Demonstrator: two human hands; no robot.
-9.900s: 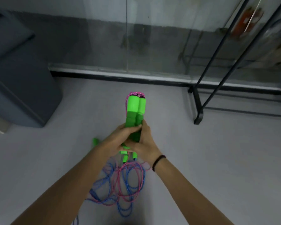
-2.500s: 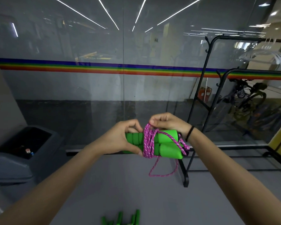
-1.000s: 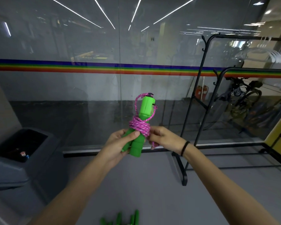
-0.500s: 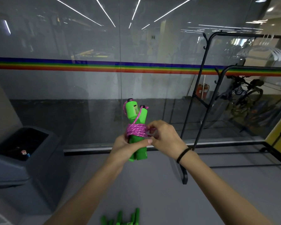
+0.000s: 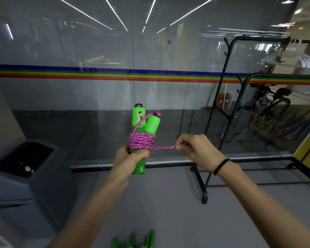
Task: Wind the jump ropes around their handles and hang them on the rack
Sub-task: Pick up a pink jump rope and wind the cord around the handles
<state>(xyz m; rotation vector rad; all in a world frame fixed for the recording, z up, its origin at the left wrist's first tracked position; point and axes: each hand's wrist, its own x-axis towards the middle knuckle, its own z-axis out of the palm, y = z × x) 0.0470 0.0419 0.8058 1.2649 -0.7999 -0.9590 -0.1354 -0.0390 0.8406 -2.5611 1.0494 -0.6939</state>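
- Head view: the left hand (image 5: 131, 158) grips the lower half of the two green handles (image 5: 143, 123), fingers curled round both. They are held upright in front of the chest, their tops splaying slightly apart.
- The pink rope (image 5: 141, 141) is wound in a tight band round the middle of the pair, just above the left grip. One strand runs up diagonally to the cap of the right-hand handle.
- The right hand (image 5: 199, 149) pinches the rope's free end between thumb and fingertips. A short stretch runs taut and nearly level from the coil to that grip.
- Half a second ago the right hand was pressed against the coil; it has now drawn away to the right, so the taut stretch shows between the hands.
- Two and a half seconds ago the handles lay sideways with a slack loop hanging below; now they stand upright with no slack showing.
- A black wristband (image 5: 221, 166) sits on the right wrist.
- The black rack (image 5: 220, 97) stands to the right against the glass wall (image 5: 79, 97), well apart from the bundle, as before.
- More green handles (image 5: 132, 239) lie on the floor (image 5: 168, 203) at the bottom edge, unmoved.
- A dark bin (image 5: 25, 181) stands at the left.
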